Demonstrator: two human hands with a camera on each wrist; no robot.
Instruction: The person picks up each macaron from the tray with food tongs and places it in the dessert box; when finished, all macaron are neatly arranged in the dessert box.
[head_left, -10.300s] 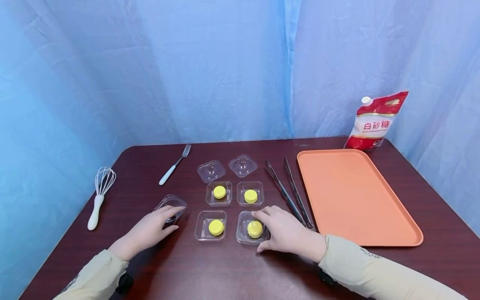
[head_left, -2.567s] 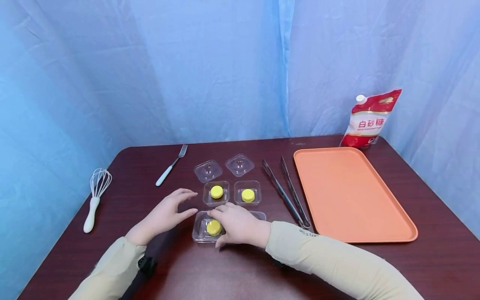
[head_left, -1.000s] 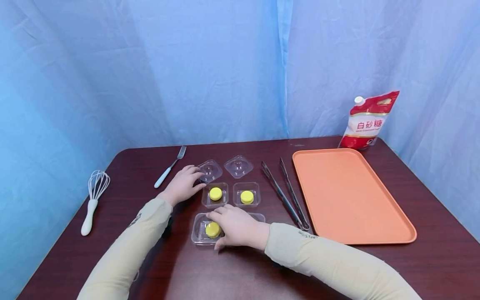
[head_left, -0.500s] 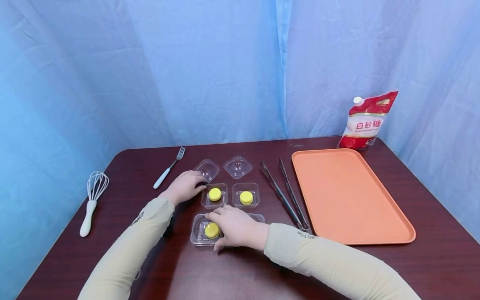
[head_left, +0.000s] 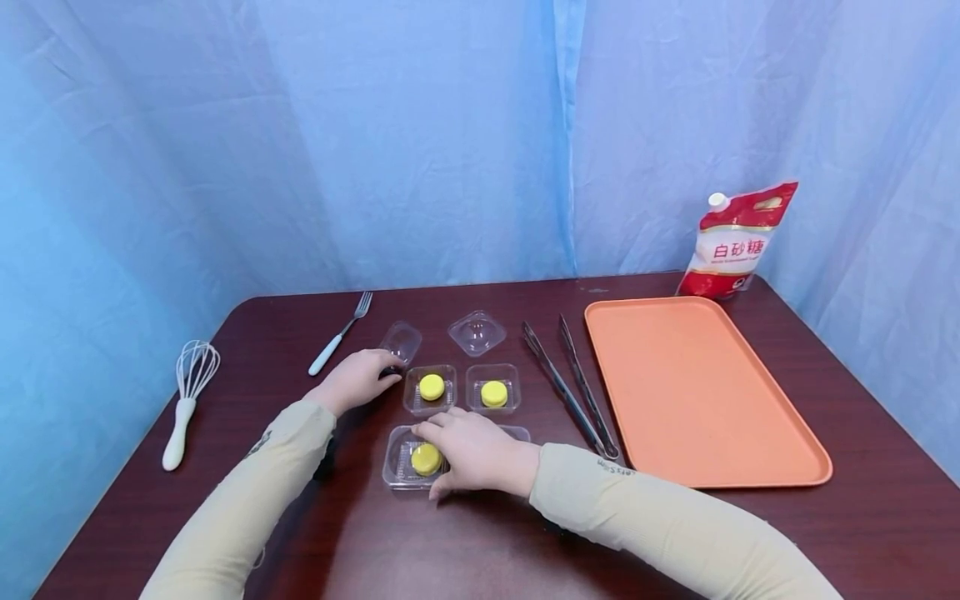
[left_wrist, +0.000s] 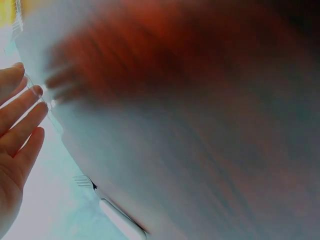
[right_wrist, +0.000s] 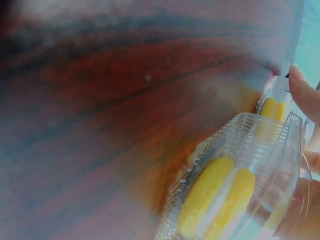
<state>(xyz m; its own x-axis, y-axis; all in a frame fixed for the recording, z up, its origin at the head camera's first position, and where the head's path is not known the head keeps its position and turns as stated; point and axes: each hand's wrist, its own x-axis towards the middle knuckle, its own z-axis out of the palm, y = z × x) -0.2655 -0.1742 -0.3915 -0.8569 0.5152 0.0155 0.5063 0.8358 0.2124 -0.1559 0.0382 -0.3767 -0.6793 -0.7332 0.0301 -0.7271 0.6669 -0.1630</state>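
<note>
My left hand (head_left: 356,379) pinches the edge of a clear plastic domed lid (head_left: 403,340), which tilts up from the table behind the back left box. My right hand (head_left: 480,454) grips the front left clear box (head_left: 397,467) across its front and back edges, thumb nearest me. In that box sits a yellow macaron (head_left: 427,459), and a lid appears to cover it. The hand hides most of the front right box (head_left: 517,433). Behind stand two lidless boxes, the left one (head_left: 409,406) and the right one (head_left: 514,404), each with a yellow macaron.
Another clear lid (head_left: 477,333) lies behind the boxes. Metal tongs (head_left: 573,392) lie beside an orange tray (head_left: 697,392) on the right. A sugar bag (head_left: 738,246) stands at the back right. A fork (head_left: 337,337) and a whisk (head_left: 189,404) lie left.
My left hand reached the back left lid and has drawn it leftward, tilting it. My right hand went from the front right box to the front left one, then stayed there.
</note>
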